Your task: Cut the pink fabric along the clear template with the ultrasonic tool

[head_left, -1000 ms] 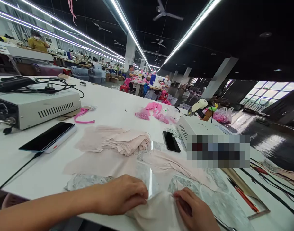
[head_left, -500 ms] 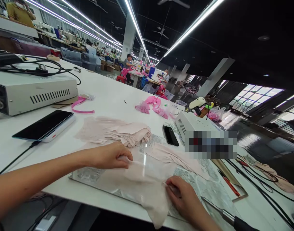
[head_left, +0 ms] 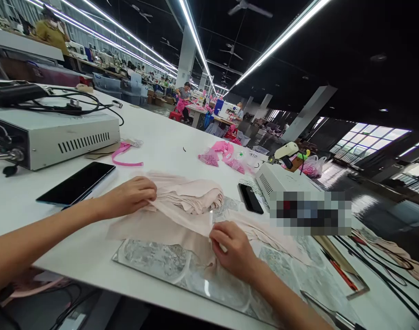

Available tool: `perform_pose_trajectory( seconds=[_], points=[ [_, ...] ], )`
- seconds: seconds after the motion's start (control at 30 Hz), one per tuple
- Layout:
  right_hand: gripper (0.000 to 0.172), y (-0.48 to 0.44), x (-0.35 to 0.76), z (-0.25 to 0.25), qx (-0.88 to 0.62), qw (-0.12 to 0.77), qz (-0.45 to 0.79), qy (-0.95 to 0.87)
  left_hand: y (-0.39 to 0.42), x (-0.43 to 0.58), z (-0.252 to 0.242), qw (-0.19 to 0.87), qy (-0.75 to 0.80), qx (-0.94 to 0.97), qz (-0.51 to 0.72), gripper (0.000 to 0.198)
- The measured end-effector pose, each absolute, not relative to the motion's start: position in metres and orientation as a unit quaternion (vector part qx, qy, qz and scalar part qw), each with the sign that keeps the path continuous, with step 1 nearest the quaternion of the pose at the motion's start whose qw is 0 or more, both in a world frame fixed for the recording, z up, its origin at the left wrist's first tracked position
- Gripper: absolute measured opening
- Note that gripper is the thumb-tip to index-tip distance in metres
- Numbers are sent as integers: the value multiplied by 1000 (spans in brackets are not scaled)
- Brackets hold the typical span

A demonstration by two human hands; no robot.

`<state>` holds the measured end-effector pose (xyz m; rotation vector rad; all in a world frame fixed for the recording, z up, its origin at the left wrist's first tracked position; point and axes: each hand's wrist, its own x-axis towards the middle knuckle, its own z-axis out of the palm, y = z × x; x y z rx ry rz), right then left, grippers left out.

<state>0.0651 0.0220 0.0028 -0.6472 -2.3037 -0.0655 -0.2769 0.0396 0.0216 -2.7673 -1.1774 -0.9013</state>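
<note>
A thin pale pink fabric piece [head_left: 176, 224] stretches between my two hands, over the near side of a folded pile of the same cloth [head_left: 195, 195]. My left hand [head_left: 135, 197] pinches its left end beside the pile. Fingers pressed together, my right hand [head_left: 235, 250] grips the right end above a clear, grey-patterned board [head_left: 154, 261]. More pale pink pieces [head_left: 264, 229] lie fanned on the board, right of the pile. A metal-bladed tool with a dark handle [head_left: 329, 312] rests near my right forearm.
A grey-white vented box [head_left: 72, 137] with cables and a dark phone [head_left: 78, 183] stand at the left. On the right are another phone [head_left: 251, 199], a second box [head_left: 281, 178], a red-orange pen-like tool [head_left: 343, 272] and black cables [head_left: 374, 270]. Pink bagged items [head_left: 223, 156] lie farther back.
My left hand has moved left and my right hand left and up. The fabric piece, earlier drooping past the board's front edge, now stretches taut beside the pile.
</note>
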Motion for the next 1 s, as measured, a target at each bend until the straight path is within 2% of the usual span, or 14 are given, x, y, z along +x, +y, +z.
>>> perform_pose_trajectory(
  seconds=[0.2, 0.47, 0.6, 0.73, 0.87, 1.0],
  points=[
    [22, 4, 58, -25, -225, 298, 7, -928, 15, -289, -10, -5, -354, -905, -236, 28],
    [23, 4, 53, -24, -245, 272, 34, -930, 11, -302, -16, 8, -375, -898, -231, 29],
    [17, -3, 51, -19, -258, 258, 52, -930, -2, -302, -11, 4, -377, -902, -209, 26],
    [17, -6, 52, -23, -261, 265, 47, -927, -21, -273, -5, 0, -372, -902, -218, 37],
    [21, -1, 51, -23, -265, 297, 51, -916, -28, -238, -17, -21, -361, -901, -242, 40],
    [15, 5, 55, 2, -300, 320, 103, -893, -18, -232, -39, -27, -384, -873, -298, 14]
  ],
)
